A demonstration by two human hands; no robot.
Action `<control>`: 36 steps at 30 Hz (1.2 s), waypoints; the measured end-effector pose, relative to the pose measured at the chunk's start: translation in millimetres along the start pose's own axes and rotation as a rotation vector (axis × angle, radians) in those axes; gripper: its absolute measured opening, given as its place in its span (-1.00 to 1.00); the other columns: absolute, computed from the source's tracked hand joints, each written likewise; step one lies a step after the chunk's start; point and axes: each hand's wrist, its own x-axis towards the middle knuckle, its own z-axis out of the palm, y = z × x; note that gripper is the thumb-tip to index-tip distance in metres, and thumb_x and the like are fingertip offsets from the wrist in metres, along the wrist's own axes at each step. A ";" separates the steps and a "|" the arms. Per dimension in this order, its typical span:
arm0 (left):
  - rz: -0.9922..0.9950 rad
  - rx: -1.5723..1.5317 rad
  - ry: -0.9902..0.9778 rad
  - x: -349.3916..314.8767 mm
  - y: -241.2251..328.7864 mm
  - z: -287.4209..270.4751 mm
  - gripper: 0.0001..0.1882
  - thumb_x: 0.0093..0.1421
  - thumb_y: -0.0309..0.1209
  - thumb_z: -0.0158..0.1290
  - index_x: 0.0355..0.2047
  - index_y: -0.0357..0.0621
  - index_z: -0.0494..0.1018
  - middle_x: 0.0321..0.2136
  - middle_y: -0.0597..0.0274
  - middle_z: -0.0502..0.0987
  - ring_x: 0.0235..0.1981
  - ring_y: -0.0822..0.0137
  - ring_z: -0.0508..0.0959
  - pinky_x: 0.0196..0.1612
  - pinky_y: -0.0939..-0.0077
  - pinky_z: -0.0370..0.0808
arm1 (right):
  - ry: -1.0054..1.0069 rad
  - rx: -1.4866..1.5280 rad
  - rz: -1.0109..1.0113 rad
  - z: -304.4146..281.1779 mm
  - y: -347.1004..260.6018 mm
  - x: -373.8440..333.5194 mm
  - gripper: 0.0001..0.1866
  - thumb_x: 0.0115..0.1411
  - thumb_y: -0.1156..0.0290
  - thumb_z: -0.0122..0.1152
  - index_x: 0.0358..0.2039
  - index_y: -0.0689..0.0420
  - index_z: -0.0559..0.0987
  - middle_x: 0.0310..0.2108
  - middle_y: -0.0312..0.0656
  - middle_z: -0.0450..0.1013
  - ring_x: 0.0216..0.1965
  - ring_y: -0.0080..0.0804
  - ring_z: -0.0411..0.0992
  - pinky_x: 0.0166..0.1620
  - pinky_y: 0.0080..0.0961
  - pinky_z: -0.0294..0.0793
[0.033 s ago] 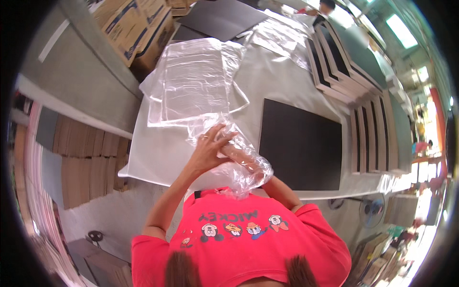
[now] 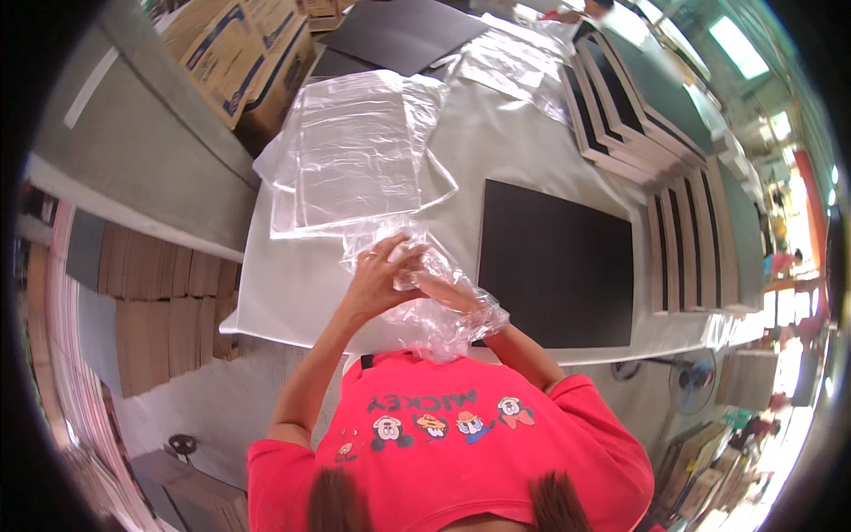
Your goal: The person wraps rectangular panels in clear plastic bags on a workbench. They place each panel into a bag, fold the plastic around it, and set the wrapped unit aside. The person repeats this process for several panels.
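A crumpled clear plastic bag point(image 2: 434, 330) is bunched up at the near edge of the table, in front of my red shirt. My left hand point(image 2: 379, 273) grips its far end with bent fingers, the thumb pointing toward the other hand. My right hand point(image 2: 450, 294) is wrapped in the film, its fingertips meeting the left hand and closed on the plastic; glare and folds partly hide them. Just right of the hands lies a flat black board point(image 2: 558, 266). Beyond my left hand, a stack of flat clear plastic bags point(image 2: 355, 160) is spread on the white-covered table point(image 2: 284, 293).
Boards with black stripes stand in stacks point(image 2: 696, 239) along the right side. Black sheets point(image 2: 403, 35) and more plastic film point(image 2: 519, 66) lie at the far end. Cardboard boxes point(image 2: 226, 62) and a grey panel point(image 2: 142, 133) border the left. A fan point(image 2: 691, 381) stands at the lower right.
The film has bunched up slightly more around my right hand and wrist. Both hands keep nearly the same place, and the view has shifted a little.
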 end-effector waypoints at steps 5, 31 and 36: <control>-0.058 -0.472 -0.102 1.5 -5.7 -7.1 -0.51 -0.11 -0.63 0.14 -0.10 -0.05 0.50 -0.12 0.13 0.44 -0.12 0.16 0.48 -0.21 0.40 0.46 | -0.061 -0.088 0.052 -7.8 -29.9 -63.2 -0.23 -0.01 0.39 0.34 0.21 0.14 0.21 0.19 -0.04 0.13 0.18 -0.18 0.16 0.19 -0.32 0.18; 0.075 0.559 -0.158 61.5 -127.2 -7.5 -0.13 -0.07 -0.34 0.11 0.30 0.22 0.06 0.30 0.07 0.00 0.33 -0.05 -0.05 0.25 -0.24 -0.12 | 0.248 -1.047 -0.032 16.1 52.8 -57.4 -0.15 0.01 0.28 0.16 0.32 -0.43 0.05 0.18 -0.01 0.05 0.09 0.01 0.15 0.05 -0.04 0.17; 0.250 0.710 -0.219 84.4 -143.0 -19.6 -0.19 -0.06 -0.51 0.03 0.27 0.10 0.10 0.22 0.03 0.14 0.25 0.00 0.13 0.19 -0.06 0.11 | -0.164 -0.965 -0.153 25.0 39.5 -59.4 -0.16 -0.06 0.09 0.20 0.28 -0.41 0.13 0.16 -0.03 0.06 0.05 -0.05 0.18 -0.02 -0.10 0.22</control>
